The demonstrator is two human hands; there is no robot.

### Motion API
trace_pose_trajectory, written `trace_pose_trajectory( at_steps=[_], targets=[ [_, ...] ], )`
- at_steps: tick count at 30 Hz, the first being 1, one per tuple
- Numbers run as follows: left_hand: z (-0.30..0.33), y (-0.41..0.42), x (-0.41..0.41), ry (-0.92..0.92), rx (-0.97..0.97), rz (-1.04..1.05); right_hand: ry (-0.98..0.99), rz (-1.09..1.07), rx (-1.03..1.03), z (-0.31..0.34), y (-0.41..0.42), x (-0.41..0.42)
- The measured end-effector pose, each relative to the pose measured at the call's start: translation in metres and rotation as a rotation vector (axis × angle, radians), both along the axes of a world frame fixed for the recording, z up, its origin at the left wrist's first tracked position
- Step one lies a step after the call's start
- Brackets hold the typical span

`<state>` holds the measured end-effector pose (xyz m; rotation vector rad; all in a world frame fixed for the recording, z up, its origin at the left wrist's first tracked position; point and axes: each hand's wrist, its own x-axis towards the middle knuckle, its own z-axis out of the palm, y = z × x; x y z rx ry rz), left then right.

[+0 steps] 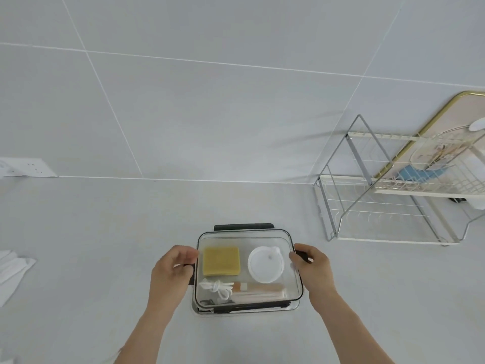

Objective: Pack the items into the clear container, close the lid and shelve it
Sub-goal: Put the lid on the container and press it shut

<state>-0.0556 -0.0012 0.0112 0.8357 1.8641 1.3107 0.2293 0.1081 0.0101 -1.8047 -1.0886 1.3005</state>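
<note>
The clear container stands on the white counter in front of me with its clear lid on top. Through the lid I see a yellow sponge, a round white disc, a coiled white cord and a long tan item. My left hand curls around the dark latch on the container's left side. At the opposite side my right hand grips the right latch. A dark latch shows at the far edge.
A two-level wire shelf rack stands at the right against the tiled wall, holding a gold-rimmed tray. A wall socket sits at the far left. White cloth lies at the counter's left edge.
</note>
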Motion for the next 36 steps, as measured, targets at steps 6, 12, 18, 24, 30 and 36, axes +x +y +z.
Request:
trace_pose_trajectory(
  at_steps=[6,12,18,24,30,36],
  targets=[
    [-0.01,-0.006,0.012,0.21,-0.097,0.137,-0.075,-0.003,0.01,-0.005,-0.014,0.001],
    [-0.023,-0.002,0.013,-0.046,-0.362,0.09,-0.082,-0.018,0.016,-0.008,-0.02,0.002],
    [-0.029,-0.001,0.011,-0.218,-0.305,0.178,0.012,-0.066,-0.022,-0.015,-0.021,0.007],
    [-0.03,0.0,0.012,-0.187,-0.3,0.189,0.108,-0.08,-0.106,-0.019,-0.016,0.013],
    [-0.025,-0.002,0.016,0.065,-0.355,0.169,-0.279,-0.039,0.031,-0.012,-0.026,0.012],
    [-0.02,0.013,0.029,0.248,-0.271,0.089,-0.316,0.047,0.19,-0.005,-0.017,-0.015]
  ],
)
